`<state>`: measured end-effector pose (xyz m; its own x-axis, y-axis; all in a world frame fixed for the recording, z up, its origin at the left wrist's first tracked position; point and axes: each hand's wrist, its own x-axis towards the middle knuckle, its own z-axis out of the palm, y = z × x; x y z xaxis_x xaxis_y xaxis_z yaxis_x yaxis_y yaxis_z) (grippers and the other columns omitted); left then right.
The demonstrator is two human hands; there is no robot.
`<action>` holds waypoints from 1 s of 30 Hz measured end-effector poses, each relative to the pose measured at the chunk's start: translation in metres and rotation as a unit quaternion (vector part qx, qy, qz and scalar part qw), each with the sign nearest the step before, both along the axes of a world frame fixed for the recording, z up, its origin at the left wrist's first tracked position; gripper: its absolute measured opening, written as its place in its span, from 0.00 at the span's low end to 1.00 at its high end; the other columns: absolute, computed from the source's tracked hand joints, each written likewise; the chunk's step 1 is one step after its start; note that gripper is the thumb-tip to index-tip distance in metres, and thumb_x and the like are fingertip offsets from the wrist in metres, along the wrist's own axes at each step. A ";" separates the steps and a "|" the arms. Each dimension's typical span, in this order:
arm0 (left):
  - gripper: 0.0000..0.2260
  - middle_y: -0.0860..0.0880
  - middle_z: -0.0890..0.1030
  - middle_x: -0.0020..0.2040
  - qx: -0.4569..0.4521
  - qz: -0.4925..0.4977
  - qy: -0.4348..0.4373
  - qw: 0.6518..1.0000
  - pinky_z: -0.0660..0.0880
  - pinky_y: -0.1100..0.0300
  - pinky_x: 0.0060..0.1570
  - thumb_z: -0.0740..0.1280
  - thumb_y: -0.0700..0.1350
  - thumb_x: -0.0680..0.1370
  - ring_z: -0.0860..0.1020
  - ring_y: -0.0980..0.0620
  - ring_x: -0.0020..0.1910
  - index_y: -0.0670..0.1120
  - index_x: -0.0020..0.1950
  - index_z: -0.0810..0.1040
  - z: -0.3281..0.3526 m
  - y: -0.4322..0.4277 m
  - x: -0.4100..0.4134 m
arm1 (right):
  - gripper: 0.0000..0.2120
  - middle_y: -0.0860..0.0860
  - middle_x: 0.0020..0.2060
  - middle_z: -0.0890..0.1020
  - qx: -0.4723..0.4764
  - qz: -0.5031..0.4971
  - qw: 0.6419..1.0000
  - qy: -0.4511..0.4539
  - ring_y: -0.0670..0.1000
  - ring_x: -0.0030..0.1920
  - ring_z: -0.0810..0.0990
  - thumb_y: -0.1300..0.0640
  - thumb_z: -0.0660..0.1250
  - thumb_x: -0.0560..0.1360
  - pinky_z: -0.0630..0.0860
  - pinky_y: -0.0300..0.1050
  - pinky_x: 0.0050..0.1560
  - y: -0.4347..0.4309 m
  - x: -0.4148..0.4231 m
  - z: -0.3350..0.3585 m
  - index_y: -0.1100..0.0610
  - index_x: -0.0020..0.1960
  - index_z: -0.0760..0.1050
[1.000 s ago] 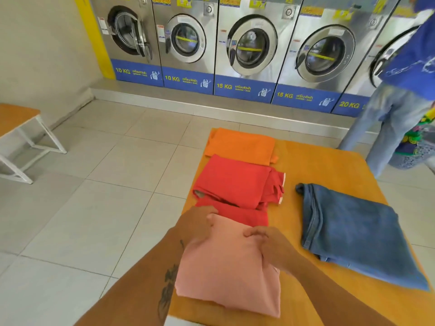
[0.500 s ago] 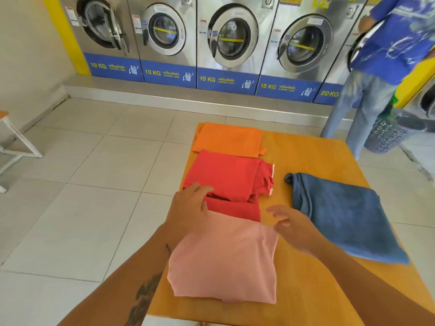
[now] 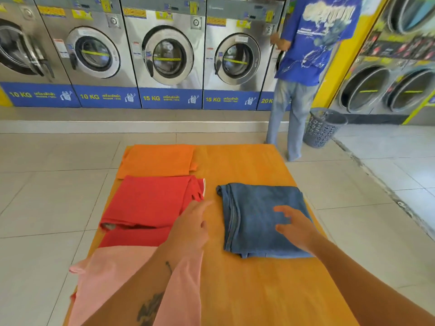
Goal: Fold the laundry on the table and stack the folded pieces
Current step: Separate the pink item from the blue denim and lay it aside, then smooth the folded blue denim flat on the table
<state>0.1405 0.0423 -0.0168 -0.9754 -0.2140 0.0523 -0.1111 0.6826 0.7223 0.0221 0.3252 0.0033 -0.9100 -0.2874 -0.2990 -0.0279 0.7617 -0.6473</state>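
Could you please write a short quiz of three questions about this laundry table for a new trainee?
1. True or false: the right hand is over the blue jeans.
2. Which folded piece lies farthest from the person on the table? A) the pink shirt B) the orange shirt C) the red shirt
3. Fill in: the left hand is open and holds ____.

Key:
1. True; the open hand is over their near right part, though contact cannot be told.
2. B
3. nothing
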 end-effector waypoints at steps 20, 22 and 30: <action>0.35 0.52 0.63 0.61 0.180 0.247 -0.177 0.936 0.72 0.62 0.48 0.66 0.49 0.74 0.73 0.55 0.51 0.69 0.76 0.54 -0.043 0.138 -0.091 | 0.38 0.41 0.64 0.71 -0.194 -0.028 0.965 -0.177 0.42 0.56 0.75 0.59 0.73 0.70 0.75 0.43 0.50 0.072 -0.092 -0.058 0.33 0.72 0.65; 0.34 0.53 0.63 0.60 0.163 0.237 -0.160 0.944 0.68 0.69 0.40 0.66 0.47 0.77 0.74 0.58 0.46 0.65 0.77 0.54 -0.044 0.137 -0.100 | 0.40 0.41 0.61 0.71 -0.171 -0.033 0.971 -0.165 0.41 0.52 0.75 0.61 0.71 0.69 0.73 0.40 0.44 0.063 -0.098 -0.060 0.31 0.72 0.63; 0.30 0.55 0.67 0.63 0.169 0.232 -0.033 0.957 0.71 0.60 0.60 0.66 0.43 0.78 0.71 0.56 0.59 0.64 0.75 0.62 -0.032 0.094 -0.182 | 0.39 0.44 0.61 0.74 -0.147 -0.032 0.985 -0.079 0.45 0.51 0.77 0.64 0.69 0.69 0.73 0.40 0.42 0.006 -0.183 -0.041 0.31 0.71 0.66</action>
<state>-0.0417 0.1366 -0.0490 -0.7702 -0.6188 -0.1543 -0.3986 0.2782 0.8739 -0.1612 0.3316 -0.0377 -0.8779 -0.3263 -0.3506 0.1330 0.5371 -0.8330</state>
